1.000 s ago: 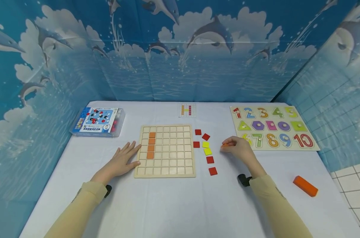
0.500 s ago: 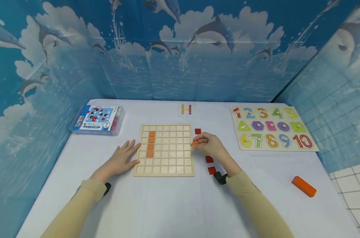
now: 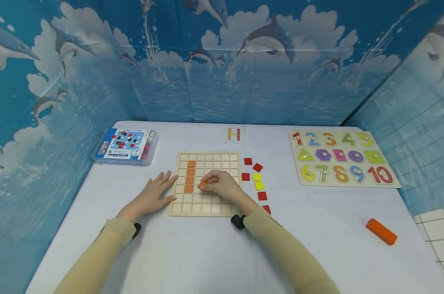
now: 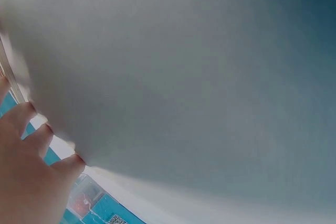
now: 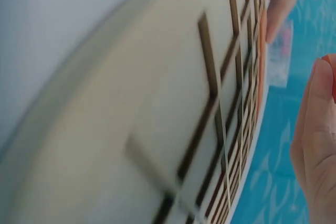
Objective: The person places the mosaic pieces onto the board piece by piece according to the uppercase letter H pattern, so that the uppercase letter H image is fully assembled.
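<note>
A wooden grid board (image 3: 207,213) lies on the white table, with a column of orange square tiles (image 3: 190,180) set in its left part. Over the board, my right hand (image 3: 222,187) pinches one more orange tile (image 3: 201,185) between thumb and fingers, just right of that column. The right wrist view shows the same fingers and a sliver of the tile (image 5: 332,66) at the right edge. My left hand (image 3: 151,197) lies flat with fingers spread, its fingertips at the board's left edge. Red tiles (image 3: 245,177) and yellow tiles (image 3: 259,185) are scattered beside the board's right edge.
A small pattern card (image 3: 235,134) lies behind the board. At the back left stands a clear plastic box (image 3: 125,147) with a molecule picture. A number puzzle board (image 3: 343,159) is at the back right, and an orange block (image 3: 381,231) lies at the right.
My right hand has travelled left with the orange tile, from right of the loose tiles to over the board. My left hand has stayed at the board's left edge.
</note>
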Tool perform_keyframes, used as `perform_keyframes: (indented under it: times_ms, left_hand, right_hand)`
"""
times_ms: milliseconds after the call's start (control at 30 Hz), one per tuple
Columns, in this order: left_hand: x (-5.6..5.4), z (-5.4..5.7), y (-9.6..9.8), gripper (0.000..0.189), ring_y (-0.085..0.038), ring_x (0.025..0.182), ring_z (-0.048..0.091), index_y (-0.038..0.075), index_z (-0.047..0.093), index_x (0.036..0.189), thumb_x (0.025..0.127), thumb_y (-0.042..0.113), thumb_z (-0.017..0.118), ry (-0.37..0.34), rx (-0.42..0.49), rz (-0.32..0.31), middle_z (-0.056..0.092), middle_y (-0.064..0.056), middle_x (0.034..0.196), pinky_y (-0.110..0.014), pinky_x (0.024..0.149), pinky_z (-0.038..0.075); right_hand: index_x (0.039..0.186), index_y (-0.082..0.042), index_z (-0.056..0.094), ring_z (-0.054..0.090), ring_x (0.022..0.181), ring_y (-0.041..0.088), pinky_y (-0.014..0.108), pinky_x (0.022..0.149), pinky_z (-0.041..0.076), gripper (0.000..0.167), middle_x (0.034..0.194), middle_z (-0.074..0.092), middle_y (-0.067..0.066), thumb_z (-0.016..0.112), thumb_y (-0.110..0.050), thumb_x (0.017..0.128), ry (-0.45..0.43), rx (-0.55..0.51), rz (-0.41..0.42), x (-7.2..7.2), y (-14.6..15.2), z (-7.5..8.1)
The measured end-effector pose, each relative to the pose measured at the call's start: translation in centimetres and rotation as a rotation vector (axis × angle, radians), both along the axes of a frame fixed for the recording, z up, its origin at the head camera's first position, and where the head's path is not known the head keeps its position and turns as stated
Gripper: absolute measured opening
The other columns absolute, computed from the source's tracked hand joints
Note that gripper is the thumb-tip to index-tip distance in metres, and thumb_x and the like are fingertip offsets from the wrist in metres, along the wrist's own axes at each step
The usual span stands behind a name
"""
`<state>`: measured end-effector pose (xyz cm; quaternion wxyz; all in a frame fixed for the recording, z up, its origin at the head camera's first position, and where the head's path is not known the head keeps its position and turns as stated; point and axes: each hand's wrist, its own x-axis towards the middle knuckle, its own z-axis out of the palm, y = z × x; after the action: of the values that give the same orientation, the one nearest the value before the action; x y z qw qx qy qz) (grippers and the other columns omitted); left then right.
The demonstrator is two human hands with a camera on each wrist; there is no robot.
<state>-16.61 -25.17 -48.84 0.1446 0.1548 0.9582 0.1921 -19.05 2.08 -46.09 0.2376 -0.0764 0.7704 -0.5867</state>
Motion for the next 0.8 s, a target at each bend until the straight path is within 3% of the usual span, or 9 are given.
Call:
perform_keyframes:
  times_ms: [267,567,800]
  left_hand:
    - [-0.4,-0.4,-0.2,0.072,-0.043,0.152,0.007,0.015,0.026,0.157,0.098,0.040,0.058,-0.003,-0.007,-0.009,0.015,-0.017,0.165,-0.068,0.118,0.004]
    - [-0.4,-0.3,0.0,0.072,-0.042,0.152,0.008,0.014,0.027,0.157,0.098,0.038,0.059,-0.003,0.002,-0.011,0.015,-0.017,0.165,-0.068,0.119,0.005]
    - [-0.3,-0.3,-0.2,0.072,-0.041,0.152,0.008,0.014,0.027,0.157,0.098,0.038,0.059,-0.008,-0.001,-0.005,0.015,-0.017,0.165,-0.067,0.119,0.005]
  right_hand:
    - [0.100,-0.010,0.074,0.058,0.078,0.011,0.022,0.071,0.046,0.014,0.089,0.068,0.001,0.075,-0.015,0.087,0.126,0.174,0.109,0.0,-3.1,-0.2]
    - [0.083,-0.009,0.069,0.052,0.066,0.009,0.018,0.056,0.040,0.011,0.077,0.064,-0.001,0.080,-0.011,0.081,0.224,0.381,0.153,0.3,-5.5,-0.7]
    - [0.079,-0.008,0.068,0.052,0.066,0.010,0.018,0.057,0.042,0.011,0.078,0.064,0.000,0.077,-0.007,0.084,0.304,0.495,0.213,0.6,-6.7,-0.4]
